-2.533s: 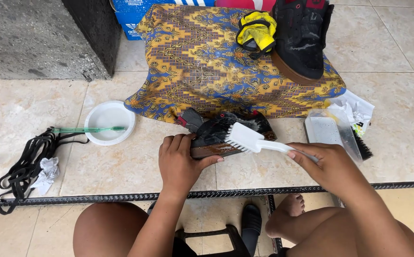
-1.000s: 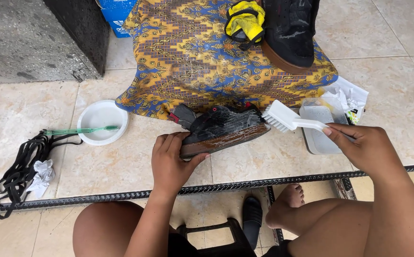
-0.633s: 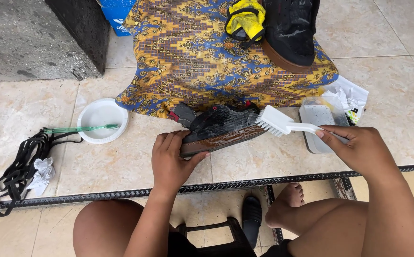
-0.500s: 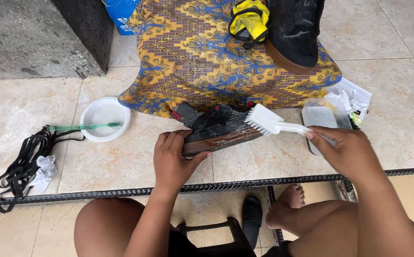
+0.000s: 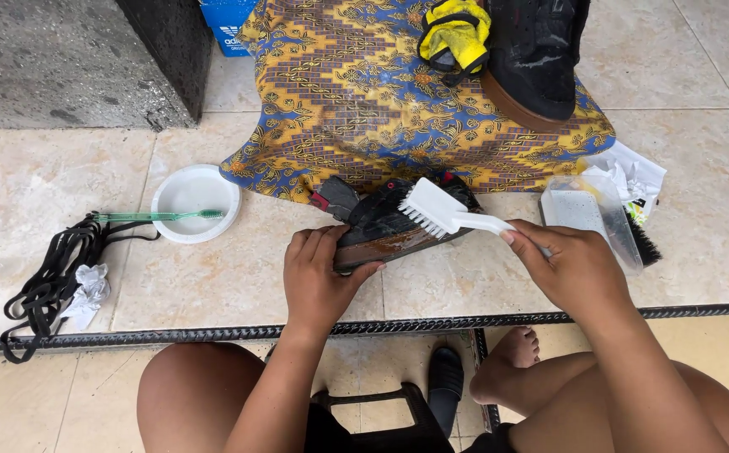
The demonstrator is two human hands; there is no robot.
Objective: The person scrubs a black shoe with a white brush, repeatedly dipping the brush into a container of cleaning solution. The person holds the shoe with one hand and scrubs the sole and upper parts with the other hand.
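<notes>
Left hand (image 5: 321,277) clamps black shoe (image 5: 398,222), frame centre; right hand (image 5: 578,268) grips white brush (image 5: 448,214), bristles on upper. Scrubbing apparently underway; second shoe (image 5: 541,50) waits upper right.

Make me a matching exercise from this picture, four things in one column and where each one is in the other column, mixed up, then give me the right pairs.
Things:
1. white brush
2. green toothbrush
3. yellow cloth
4. black laces

Places:
A. lying across the white bowl
B. on the patterned fabric, beside the upright black shoe
C. bundled on the tiles at the far left
D. in the right hand, bristles on the shoe that the left hand steadies

Pairs: 1-D, 2-A, 3-B, 4-C
</notes>
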